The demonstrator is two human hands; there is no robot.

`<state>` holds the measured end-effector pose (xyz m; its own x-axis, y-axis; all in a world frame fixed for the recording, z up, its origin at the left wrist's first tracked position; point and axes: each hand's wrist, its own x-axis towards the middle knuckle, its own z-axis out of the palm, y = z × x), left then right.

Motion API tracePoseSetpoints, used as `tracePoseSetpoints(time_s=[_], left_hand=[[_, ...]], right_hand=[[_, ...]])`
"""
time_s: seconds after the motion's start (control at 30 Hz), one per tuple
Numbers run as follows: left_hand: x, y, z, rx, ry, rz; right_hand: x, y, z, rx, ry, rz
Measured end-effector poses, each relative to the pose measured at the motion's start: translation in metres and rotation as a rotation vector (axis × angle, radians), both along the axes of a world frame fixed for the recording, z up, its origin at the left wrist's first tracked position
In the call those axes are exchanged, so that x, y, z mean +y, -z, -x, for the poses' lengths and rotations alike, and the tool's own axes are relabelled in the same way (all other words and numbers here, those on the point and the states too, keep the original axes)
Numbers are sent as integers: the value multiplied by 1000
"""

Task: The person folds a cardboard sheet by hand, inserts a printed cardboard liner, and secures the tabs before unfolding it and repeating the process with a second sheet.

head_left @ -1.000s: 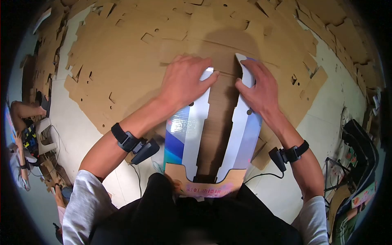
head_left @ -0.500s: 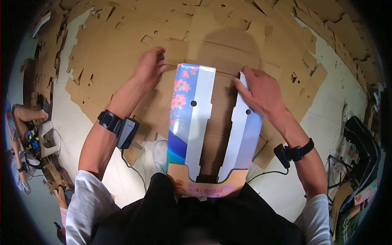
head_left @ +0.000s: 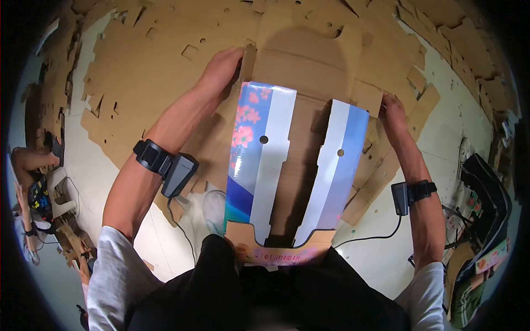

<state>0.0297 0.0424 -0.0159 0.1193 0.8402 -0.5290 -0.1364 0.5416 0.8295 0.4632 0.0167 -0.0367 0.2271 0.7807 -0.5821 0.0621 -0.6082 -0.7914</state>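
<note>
A partly folded cardboard box (head_left: 344,165) lies in front of me, its near end against my legs. Pink blossoms on blue decorate its left wall, and two white-edged strips with round holes fold inward over a brown inside. At the far left corner, my left hand (head_left: 223,67) is closed on a small upright end flap (head_left: 248,62), its fingertips hidden behind it. My right hand (head_left: 394,111) is at the outer edge of the far right flap (head_left: 366,97), fingers bent around that edge and partly hidden.
Flattened cardboard sheets (head_left: 154,94) cover the floor ahead, with pale tiles (head_left: 381,220) showing beside them. Black cables run from devices strapped on both wrists. Other people sit at the far left (head_left: 33,165) and lower right (head_left: 469,298). A black folded item (head_left: 488,187) lies right.
My right hand has left the box's right strip and moved outward to the far right flap. My left hand has moved forward and right onto the left flap, which now stands up.
</note>
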Motion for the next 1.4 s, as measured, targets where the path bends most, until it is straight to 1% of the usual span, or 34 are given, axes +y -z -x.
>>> tracePoseSetpoints(time_s=[0.1,0.2,0.3,0.37,0.4,0.47,0.5,0.6,0.7,0.73,0.8,0.87,0.9,0.97,1.0,1.03,1.07,1.1,1.13,1.23,1.27,1.33,1.37,1.4], left_hand=[[2,-3,-2,-11,-3,60],[4,4,-13,-8,-76,102],[0,-34,-23,-113,-204,211],[8,-25,-3,-187,-117,227],[11,-32,0,-224,-74,235],[7,-42,-4,-149,-87,132],[3,-55,-10,-113,-95,78],[-13,-82,-18,-46,-112,9],[-23,-88,-9,13,-81,-44],[-26,-89,-7,8,-67,-50],[-34,-84,-2,-70,-35,-32],[-38,-64,9,-284,-148,36],[-40,-55,16,-390,-204,69],[-46,-43,36,-659,-93,94],[-47,-42,41,-793,-33,105],[-47,-46,38,-655,-30,112],[-48,-53,33,-517,-29,121],[-49,-57,28,-379,-27,127],[-53,-59,23,-313,-5,37],[-52,-69,20,-153,158,47],[-55,-75,15,-109,162,46],[-65,-88,0,-22,167,47],[-67,-92,-5,-10,121,55],[-70,-95,-11,1,75,65]], right_hand=[[3,3,8,163,-83,-73],[3,-44,57,352,-19,-11],[8,-61,78,527,76,72],[17,-49,71,578,28,103],[21,-49,72,603,3,120],[25,-51,76,418,-78,57],[27,-57,82,325,-119,24],[23,-87,111,135,8,23],[13,-100,109,301,-208,-103],[8,-102,108,314,-209,-125],[-1,-95,105,338,-217,-171],[3,-45,60,650,-290,-192],[2,-38,52,760,-285,-197],[-7,-35,42,931,-231,-192],[-14,-46,47,864,-223,-157],[-21,-58,52,799,-215,-120],[-24,-92,74,605,-245,-50],[-25,-109,85,410,-272,17],[-25,-91,75,396,-396,-161],[-26,-115,89,133,-402,52],[-28,-106,89,216,-378,47],[-34,-111,96,230,-298,72],[-36,-113,101,236,-261,85],[-38,-107,103,174,-218,48]])
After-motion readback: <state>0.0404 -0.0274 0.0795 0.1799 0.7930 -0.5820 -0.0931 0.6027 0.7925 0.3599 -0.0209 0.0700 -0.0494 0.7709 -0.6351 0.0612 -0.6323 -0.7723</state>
